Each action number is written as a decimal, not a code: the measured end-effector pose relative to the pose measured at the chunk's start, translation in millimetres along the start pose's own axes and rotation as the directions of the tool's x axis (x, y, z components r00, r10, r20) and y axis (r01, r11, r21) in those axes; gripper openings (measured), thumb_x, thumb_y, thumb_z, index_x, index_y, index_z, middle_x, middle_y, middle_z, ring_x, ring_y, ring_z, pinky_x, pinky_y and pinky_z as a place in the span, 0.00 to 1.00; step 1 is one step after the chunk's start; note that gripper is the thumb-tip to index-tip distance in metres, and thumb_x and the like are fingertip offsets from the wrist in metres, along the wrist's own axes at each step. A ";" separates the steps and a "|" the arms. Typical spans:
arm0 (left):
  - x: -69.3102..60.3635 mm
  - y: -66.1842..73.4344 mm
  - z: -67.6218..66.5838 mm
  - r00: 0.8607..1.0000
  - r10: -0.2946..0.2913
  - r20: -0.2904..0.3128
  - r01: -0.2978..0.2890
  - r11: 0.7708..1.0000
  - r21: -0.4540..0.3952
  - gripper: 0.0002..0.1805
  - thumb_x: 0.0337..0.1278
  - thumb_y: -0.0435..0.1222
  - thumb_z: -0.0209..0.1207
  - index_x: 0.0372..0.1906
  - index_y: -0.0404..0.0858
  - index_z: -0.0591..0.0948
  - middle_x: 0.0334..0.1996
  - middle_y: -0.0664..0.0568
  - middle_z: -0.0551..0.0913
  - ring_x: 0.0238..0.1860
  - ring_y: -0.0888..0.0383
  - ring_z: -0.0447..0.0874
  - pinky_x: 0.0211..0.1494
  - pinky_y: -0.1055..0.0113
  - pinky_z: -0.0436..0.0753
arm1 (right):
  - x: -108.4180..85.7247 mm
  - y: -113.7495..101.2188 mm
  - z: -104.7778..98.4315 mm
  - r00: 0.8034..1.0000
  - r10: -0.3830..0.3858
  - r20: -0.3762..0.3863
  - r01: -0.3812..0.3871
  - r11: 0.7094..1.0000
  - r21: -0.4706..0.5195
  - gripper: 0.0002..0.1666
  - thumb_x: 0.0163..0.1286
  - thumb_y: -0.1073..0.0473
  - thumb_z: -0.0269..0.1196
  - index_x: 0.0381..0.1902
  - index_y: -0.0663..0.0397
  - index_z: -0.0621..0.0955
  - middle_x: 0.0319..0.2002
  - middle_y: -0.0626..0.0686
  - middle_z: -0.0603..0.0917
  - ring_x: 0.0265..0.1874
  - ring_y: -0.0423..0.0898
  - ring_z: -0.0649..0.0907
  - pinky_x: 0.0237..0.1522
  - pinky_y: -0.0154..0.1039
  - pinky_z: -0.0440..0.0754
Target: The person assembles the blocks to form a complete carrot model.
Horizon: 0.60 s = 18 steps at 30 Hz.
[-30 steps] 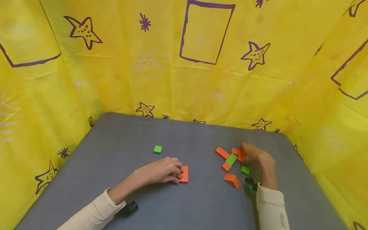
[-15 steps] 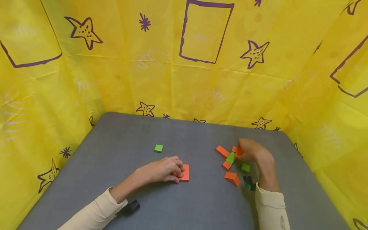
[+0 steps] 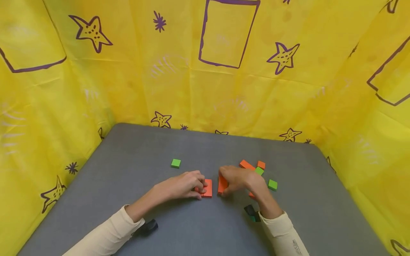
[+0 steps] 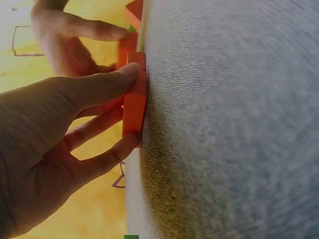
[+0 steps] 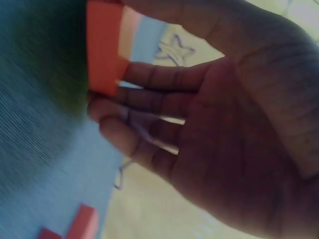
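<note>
Near the middle of the grey table, my left hand (image 3: 182,186) pinches flat orange blocks (image 3: 208,188) that lie side by side. In the left wrist view its thumb and fingertips touch opposite ends of the orange blocks (image 4: 134,107). Just to the right, my right hand (image 3: 241,177) holds another orange block (image 3: 222,185) between thumb and fingers, a small gap from the first ones. That block (image 5: 103,50) looks long in the right wrist view, with the thumb at its top and fingertips at its lower end. Its far side is hidden.
A green block (image 3: 175,163) lies behind the left hand. Past the right hand lie an orange bar (image 3: 246,164), a small orange block (image 3: 261,164), a green block (image 3: 259,171) and a green square (image 3: 272,185). Yellow cloth (image 3: 224,96) hangs around the table (image 3: 141,149).
My right hand has taken an orange block from the loose group at the right and carried it left, close to the left hand. The left hand stays on its blocks.
</note>
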State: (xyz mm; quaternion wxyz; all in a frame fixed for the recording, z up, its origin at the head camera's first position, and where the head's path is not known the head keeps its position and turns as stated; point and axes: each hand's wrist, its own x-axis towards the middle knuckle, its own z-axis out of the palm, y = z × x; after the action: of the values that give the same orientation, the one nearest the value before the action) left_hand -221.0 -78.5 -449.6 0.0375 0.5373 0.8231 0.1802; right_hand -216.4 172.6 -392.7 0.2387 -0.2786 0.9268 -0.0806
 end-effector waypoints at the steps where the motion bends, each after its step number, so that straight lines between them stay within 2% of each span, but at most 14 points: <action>1: 1.1 -0.3 -0.8 1.000 0.001 0.002 -0.001 1.000 0.008 0.08 0.58 0.44 0.74 0.35 0.45 0.91 0.40 0.58 0.85 0.44 0.63 0.75 0.50 0.73 0.81 | 5.2 -3.4 2.7 1.000 -0.011 0.008 0.011 1.000 -0.006 0.25 0.60 0.53 0.78 0.44 0.54 0.74 0.33 0.47 0.74 0.34 0.44 0.73 0.39 0.37 0.71; 5: 4.2 -1.4 -4.5 1.000 0.005 0.029 -0.005 1.000 0.022 0.08 0.57 0.45 0.74 0.34 0.46 0.91 0.40 0.58 0.85 0.43 0.63 0.75 0.48 0.73 0.80 | 18.4 -12.2 11.3 0.999 -0.037 0.013 0.038 0.997 -0.062 0.24 0.60 0.53 0.77 0.44 0.54 0.74 0.34 0.46 0.72 0.36 0.43 0.72 0.40 0.36 0.70; 11: 11.1 -0.6 -11.9 0.995 -0.024 0.100 0.024 1.000 0.005 0.09 0.56 0.45 0.76 0.37 0.46 0.93 0.41 0.58 0.86 0.43 0.63 0.76 0.49 0.72 0.80 | 22.7 -18.5 18.0 1.000 -0.029 -0.008 0.028 0.997 -0.078 0.26 0.60 0.50 0.79 0.44 0.53 0.75 0.38 0.47 0.73 0.38 0.44 0.72 0.42 0.37 0.71; 15: 13.1 0.2 -13.4 0.993 -0.030 0.116 0.030 1.000 0.005 0.08 0.56 0.44 0.76 0.38 0.46 0.94 0.41 0.59 0.86 0.43 0.63 0.77 0.50 0.71 0.80 | 24.1 -22.6 20.5 1.000 -0.027 -0.011 0.026 0.996 -0.084 0.28 0.60 0.47 0.78 0.44 0.55 0.75 0.40 0.50 0.74 0.38 0.45 0.74 0.42 0.37 0.72; 18: 12.0 0.1 -12.2 0.994 -0.022 0.111 0.021 1.000 0.010 0.08 0.56 0.44 0.75 0.38 0.46 0.94 0.40 0.59 0.85 0.41 0.64 0.75 0.47 0.73 0.79 | 25.8 -25.1 21.8 1.000 0.000 -0.006 0.000 0.996 -0.091 0.27 0.61 0.47 0.77 0.44 0.54 0.74 0.42 0.51 0.75 0.40 0.46 0.74 0.43 0.38 0.74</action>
State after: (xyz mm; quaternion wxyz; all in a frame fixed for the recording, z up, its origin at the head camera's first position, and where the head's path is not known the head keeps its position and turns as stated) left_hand -229.0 -70.8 -436.6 0.0826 0.5376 0.8263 0.1459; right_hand -212.7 137.1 -414.9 0.2230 -0.2890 0.9302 -0.0391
